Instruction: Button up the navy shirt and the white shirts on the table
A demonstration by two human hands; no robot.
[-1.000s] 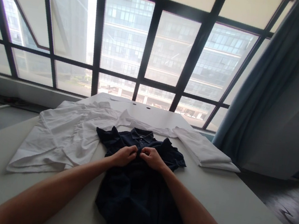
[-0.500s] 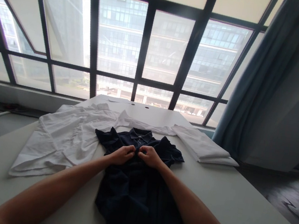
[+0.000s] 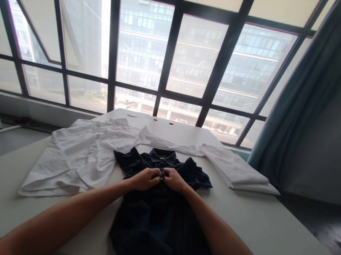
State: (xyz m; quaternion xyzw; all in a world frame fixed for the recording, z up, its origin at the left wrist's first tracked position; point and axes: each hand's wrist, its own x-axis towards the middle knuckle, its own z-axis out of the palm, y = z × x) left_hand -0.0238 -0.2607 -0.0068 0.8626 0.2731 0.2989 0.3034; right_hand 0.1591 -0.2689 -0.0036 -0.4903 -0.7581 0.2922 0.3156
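fingers of left hand and right hand pinched closed on the placket of a navy polo shirt at lower centre (collar label too small to read), white shirt just left, folded white cloth right, all on a white table.

Strong daylight through the tall windows, a dim room, and curved wide-angle edges.

The left hand and the right hand were very close together, fingers curled inward, and both bare forearms reached forward and slanted toward the middle.
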